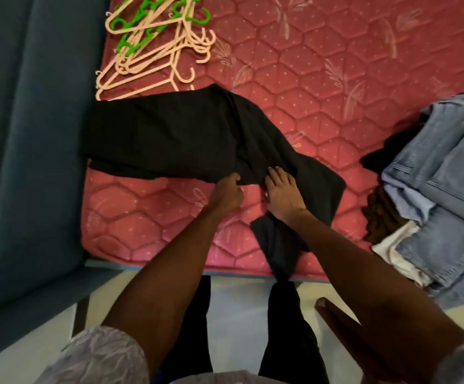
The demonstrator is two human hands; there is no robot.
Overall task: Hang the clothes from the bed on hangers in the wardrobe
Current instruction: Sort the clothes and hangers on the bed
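Note:
A black garment (175,134) lies spread across the pink quilted mattress (322,65), one end trailing over the near edge. My left hand (226,194) pinches the garment's near hem with curled fingers. My right hand (282,194) lies flat on the cloth just to the right, fingers straight. A heap of pale pink and green plastic hangers (156,42) rests on the mattress beyond the garment, at the upper left.
A pile of clothes (441,189) with light blue jeans on top sits at the mattress's right edge. A dark teal padded headboard (31,134) runs along the left. Pale floor (236,314) and my legs in dark trousers show below the bed edge.

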